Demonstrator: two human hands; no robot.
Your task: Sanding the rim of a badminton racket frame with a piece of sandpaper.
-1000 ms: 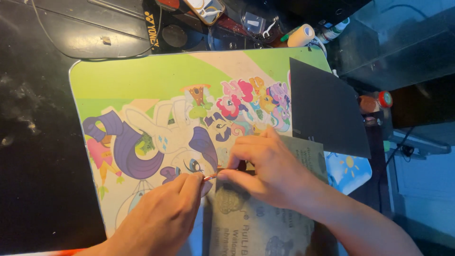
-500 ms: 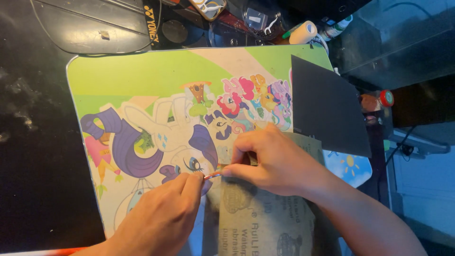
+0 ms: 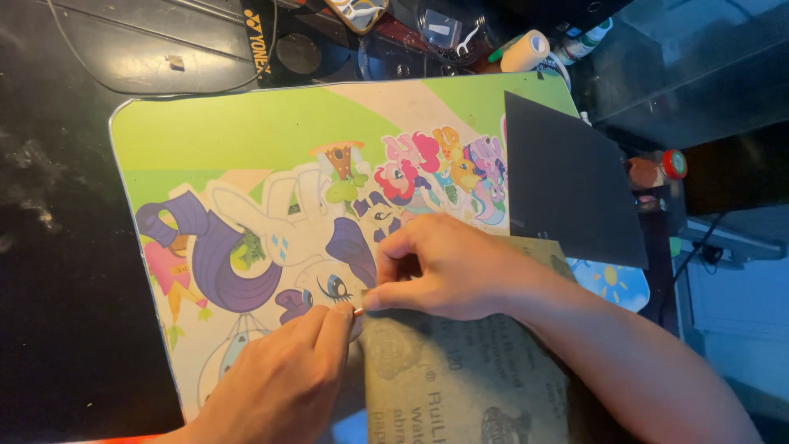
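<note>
Since the earlier frame I note little shift: both hands stay pinched at centre. Right hand (image 3: 444, 267) and left hand (image 3: 288, 378) fingers grip a small object (image 3: 358, 312), steadying it over the sandpaper sheet (image 3: 460, 378) at six o'clock on the tabletop (image 3: 246, 131).

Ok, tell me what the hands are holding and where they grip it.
A tiny reddish piece is pinched between the left hand fingertips and the right hand thumb, at the corner of the sandpaper sheet. What the piece is cannot be told.

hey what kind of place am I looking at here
Probably a home hobby or craft corner: a small cartoon-printed table, a sheet of sandpaper under the hands, a black sheet, and a tape roll among clutter on the dark floor.
</note>
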